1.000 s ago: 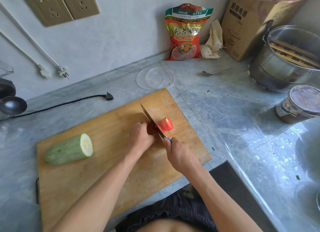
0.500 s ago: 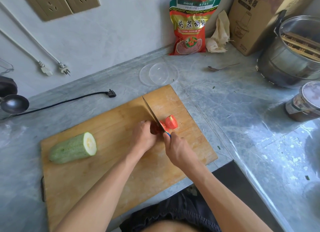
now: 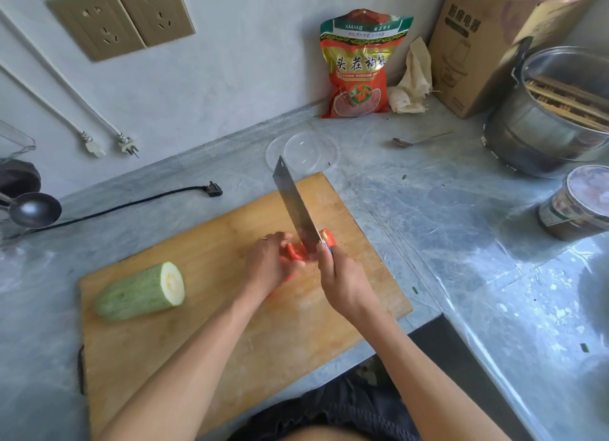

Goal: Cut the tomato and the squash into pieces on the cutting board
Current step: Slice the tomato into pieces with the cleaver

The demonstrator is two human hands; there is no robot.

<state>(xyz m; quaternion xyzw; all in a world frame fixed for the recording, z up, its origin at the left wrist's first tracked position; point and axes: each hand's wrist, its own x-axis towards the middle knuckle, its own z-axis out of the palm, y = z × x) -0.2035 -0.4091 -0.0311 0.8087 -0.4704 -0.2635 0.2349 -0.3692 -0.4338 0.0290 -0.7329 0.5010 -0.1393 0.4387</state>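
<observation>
We see a grey marbled counter (image 3: 445, 229) running along a pale wall. On it lies a wooden board (image 3: 204, 335), one corner past the counter edge. Behind the board: a clear lid (image 3: 306, 152), a black cord (image 3: 131, 205). Against the wall stand a red bag (image 3: 359, 68), a crumpled cloth (image 3: 413, 78), a carton (image 3: 478, 41). Near these, a spoon (image 3: 418, 140), a steel pot (image 3: 557, 111), a lidded tub (image 3: 580, 203). Far left, a ladle (image 3: 31, 210).
</observation>
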